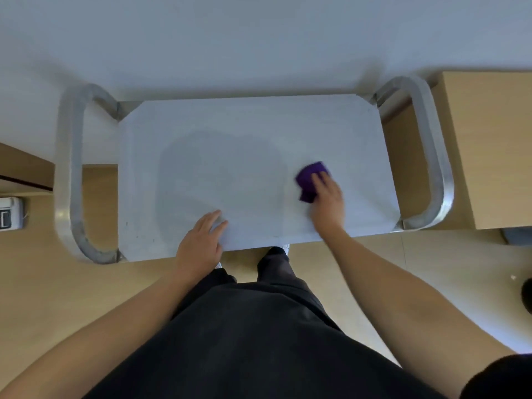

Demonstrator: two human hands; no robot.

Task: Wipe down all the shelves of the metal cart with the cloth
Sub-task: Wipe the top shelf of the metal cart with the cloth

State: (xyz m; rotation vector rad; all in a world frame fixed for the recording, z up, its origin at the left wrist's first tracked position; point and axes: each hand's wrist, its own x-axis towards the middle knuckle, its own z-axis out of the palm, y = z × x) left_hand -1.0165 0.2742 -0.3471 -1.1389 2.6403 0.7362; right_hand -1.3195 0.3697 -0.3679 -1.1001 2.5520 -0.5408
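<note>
Purple cloth lay under the right fingers, which looked fairly straight and pressed it flat on the steel. Blur hid whether the thumb tucked an edge. Right hand sat over the right half of the top shelf, toward the front. Left fingers lay spread and relaxed, grasping nothing. Left hand rested palm-down just inside the shelf's front edge, likely steadying the metal cart. Darker patch at mid-shelf was either damp or shadow, couldn't tell. Lower shelves were hidden under the top one.

Step in hand, as judged, was wiping the top shelf, early in the task. Doing it well called for:
- even palm pressure so the cloth stayed flat instead of bunching
- overlapping strokes from back edge to front
- strokes carried into the clipped corners and out to the right handle loop
- shifting the left hand so its own spot got wiped

The bracing hand mattered in case the cart rolled. Wooden cabinet stood just beside the right end.
</note>
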